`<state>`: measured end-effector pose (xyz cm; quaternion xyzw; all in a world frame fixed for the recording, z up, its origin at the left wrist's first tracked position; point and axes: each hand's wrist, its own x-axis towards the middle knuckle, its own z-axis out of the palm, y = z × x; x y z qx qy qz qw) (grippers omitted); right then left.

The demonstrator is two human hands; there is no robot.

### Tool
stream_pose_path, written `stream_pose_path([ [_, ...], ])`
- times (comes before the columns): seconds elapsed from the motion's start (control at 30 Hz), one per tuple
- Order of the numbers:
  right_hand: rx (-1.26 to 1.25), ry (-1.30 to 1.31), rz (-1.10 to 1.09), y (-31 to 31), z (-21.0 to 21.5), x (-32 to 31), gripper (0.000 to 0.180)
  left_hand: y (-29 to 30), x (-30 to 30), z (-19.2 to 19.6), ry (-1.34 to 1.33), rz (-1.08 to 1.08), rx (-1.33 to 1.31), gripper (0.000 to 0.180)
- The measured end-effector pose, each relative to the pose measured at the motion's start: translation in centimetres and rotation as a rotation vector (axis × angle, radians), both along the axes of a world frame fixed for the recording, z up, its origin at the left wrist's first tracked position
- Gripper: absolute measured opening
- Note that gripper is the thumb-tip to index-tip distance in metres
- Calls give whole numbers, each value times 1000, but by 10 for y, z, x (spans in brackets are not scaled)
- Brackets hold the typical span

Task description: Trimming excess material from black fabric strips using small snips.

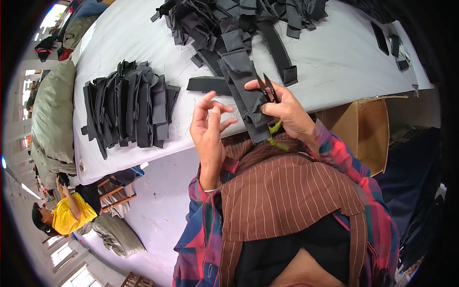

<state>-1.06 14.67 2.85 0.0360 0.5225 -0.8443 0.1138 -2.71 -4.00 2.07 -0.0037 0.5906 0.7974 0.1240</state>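
My right hand (290,111) grips small black thread snips (268,89), their two blades pointing away from me and apart at the tips. A yellow-green ribbon (275,128) hangs below that hand. Against the same hand lies a dark grey sewn fabric strip (245,93), reaching over the table's near edge; whether the thumb also pinches it I cannot tell. To the left of this strip my left hand (209,129) is raised, empty, its fingers curved and apart. Another dark strip (206,84) lies flat just beyond the left hand.
Dark fabric strips form a loose heap (210,21) at the back and a row (126,105) on the left of the white-covered table (186,62). A flat black object (379,38) lies far right. A cardboard box (373,129) stands below. A person in yellow (71,213) is at left.
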Motion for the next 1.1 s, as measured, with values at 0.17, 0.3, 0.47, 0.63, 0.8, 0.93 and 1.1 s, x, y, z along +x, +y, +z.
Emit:
stream_pose_path([
  [0.17,-282,-154,193,-1,-6,2,44,-1,-8,-11,-334,-165,449,49],
  [0.3,-209,-187,164,-7,-22,4,33,1,-12,-5,-301,-86,334,40],
  [0.47,76,-120,142,-7,-33,4,21,-6,-21,-26,-147,-43,292,20],
  [0.63,548,227,10,-5,-59,8,20,-3,-26,-22,-67,-4,-8,24],
  [0.8,1082,246,103,14,-67,22,22,7,-39,-53,-125,-76,-73,28],
  [0.93,1115,242,76,22,-61,25,20,15,-36,-71,-127,-100,-121,28],
  [1.1,1235,430,-76,36,-59,14,19,20,-31,-70,-69,-87,-193,28],
])
